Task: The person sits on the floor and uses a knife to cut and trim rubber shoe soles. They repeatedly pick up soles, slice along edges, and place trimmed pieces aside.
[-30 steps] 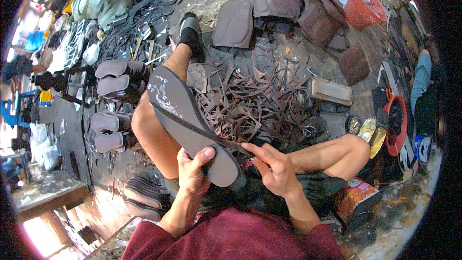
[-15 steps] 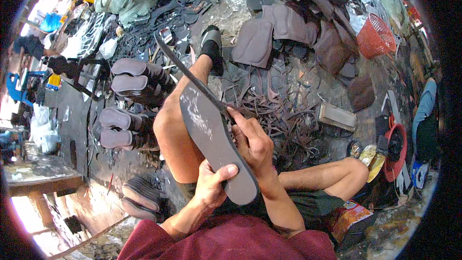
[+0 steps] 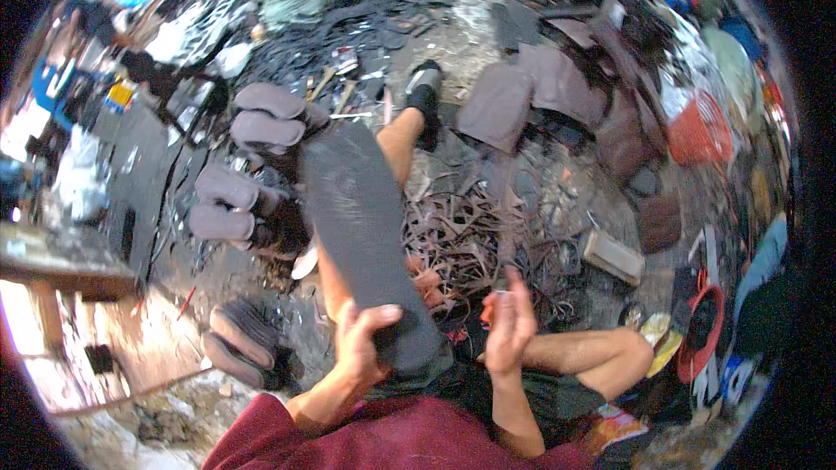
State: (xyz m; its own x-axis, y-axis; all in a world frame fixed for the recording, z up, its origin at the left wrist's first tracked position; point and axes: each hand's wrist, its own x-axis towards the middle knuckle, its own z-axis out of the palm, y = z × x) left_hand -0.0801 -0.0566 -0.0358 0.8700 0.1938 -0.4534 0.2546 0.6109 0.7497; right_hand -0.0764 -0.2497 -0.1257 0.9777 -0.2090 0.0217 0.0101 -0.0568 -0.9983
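A long dark grey shoe sole point(image 3: 361, 218) is tilted up in front of me, its near end by my lap. My left hand point(image 3: 361, 344) grips the sole near that end, thumb laid on its upper face and the other fingers largely hidden beneath. To the right, apart from the sole, my right hand point(image 3: 509, 326) is raised with bent fingers, smeared by motion. Something small, orange and dark shows at its fingers, too blurred to name. Beyond that hand, a heap of thin brown offcut strips point(image 3: 461, 235) covers the floor between my legs.
Stacked grey-brown soles point(image 3: 231, 200) stand on the left, with a striped pair of soles point(image 3: 239, 344) nearer me. Moulded brown sheets point(image 3: 496, 104) lie ahead. On the right are a pale rectangular block point(image 3: 614, 257), a red mesh basket point(image 3: 701, 130) and a red round basin point(image 3: 701, 331).
My right hand has left the sole's edge and moved right and nearer me. The long strip hanging along that edge is gone from it. The sole's face has tilted, and the view has shifted.
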